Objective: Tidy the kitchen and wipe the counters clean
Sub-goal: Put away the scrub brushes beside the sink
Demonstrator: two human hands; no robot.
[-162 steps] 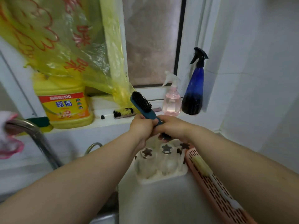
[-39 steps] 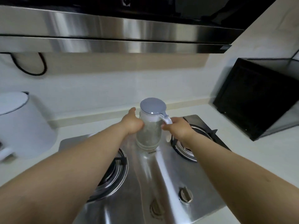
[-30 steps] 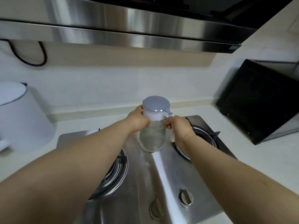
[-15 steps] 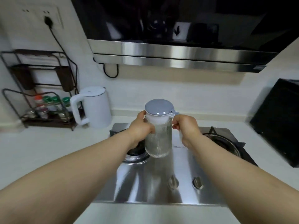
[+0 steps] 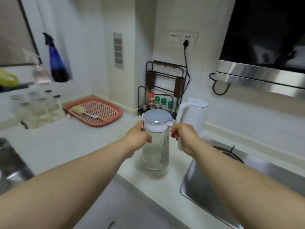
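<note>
You hold the jug (image 5: 156, 142) with both hands. Your left hand (image 5: 137, 139) wraps round its side. Your right hand (image 5: 184, 138) grips the white handle. The jug is upright over the counter (image 5: 66, 146), just left of the stove (image 5: 214, 187). A white kettle (image 5: 193, 116) stands behind it.

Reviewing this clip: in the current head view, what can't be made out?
- Whether the pitcher rests on the counter or hangs above it: no clear contact.
- Right hand grip on the pitcher's handle: fingers hidden behind the hand.
- Labels on the spice jars: too small.
- Glass jars at left: motion-blurred.
- Stove: cut off by the right edge.
</note>
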